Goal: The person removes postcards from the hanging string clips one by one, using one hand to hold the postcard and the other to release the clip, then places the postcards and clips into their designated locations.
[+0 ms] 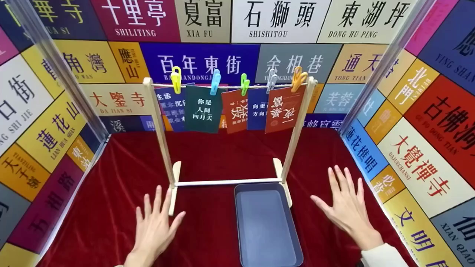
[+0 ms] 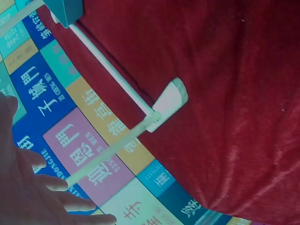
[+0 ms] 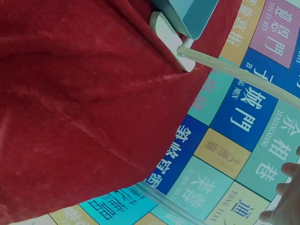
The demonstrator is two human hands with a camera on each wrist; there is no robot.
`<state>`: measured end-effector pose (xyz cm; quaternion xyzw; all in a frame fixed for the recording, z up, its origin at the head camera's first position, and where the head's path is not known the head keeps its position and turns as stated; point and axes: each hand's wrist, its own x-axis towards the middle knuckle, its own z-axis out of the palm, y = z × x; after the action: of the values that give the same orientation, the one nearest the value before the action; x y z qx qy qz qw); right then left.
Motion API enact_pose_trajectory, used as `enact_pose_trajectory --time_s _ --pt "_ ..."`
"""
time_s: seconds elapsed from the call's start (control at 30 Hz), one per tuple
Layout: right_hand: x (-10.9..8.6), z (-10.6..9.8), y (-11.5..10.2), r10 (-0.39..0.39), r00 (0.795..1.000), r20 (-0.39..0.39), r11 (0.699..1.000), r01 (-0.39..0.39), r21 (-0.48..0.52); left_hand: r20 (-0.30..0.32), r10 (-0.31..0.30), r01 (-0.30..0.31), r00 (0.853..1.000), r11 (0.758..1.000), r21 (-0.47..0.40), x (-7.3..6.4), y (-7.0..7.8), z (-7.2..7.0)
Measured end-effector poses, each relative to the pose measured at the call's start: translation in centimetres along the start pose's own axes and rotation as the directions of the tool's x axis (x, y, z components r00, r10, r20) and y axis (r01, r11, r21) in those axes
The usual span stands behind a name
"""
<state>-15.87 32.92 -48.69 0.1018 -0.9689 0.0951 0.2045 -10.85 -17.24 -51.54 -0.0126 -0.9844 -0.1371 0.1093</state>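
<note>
Red cloth (image 1: 222,157) bears a rack (image 1: 207,183), tray (image 1: 268,224) at five o'clock. Left hand (image 1: 154,227), right hand (image 1: 347,208) both spread; best brace rack before pinching clips (image 1: 244,84).

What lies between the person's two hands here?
In the head view, a grey-blue tray lies between the left hand and the right hand, with red cloth showing on either side.

In the head view the person's 2 hands are well apart. The left hand (image 1: 154,226) hovers between 7 and 8 o'clock, fingers straight and spread toward 12, thumb toward 1. The right hand (image 1: 347,207) is at 4 o'clock, fingers parted toward 11, thumb toward 10, wrist running into a pale sleeve (image 1: 384,256) toward 5.
</note>
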Motion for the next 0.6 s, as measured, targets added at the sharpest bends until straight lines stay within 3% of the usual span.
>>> enact_pose_trajectory --time_s 0.37,0.6 --pt "1.8 -1.5 -0.2 -0.091 0.995 -0.046 0.996 0.091 -0.009 -0.020 0.024 -0.026 1.000 0.996 -0.083 0.7 2.5 -0.2" --pt "3.1 -2.7 -0.4 -0.133 0.988 -0.074 0.991 0.134 0.001 -0.101 0.090 -0.100 0.991 0.990 -0.100 1.5 4.0 -0.2"
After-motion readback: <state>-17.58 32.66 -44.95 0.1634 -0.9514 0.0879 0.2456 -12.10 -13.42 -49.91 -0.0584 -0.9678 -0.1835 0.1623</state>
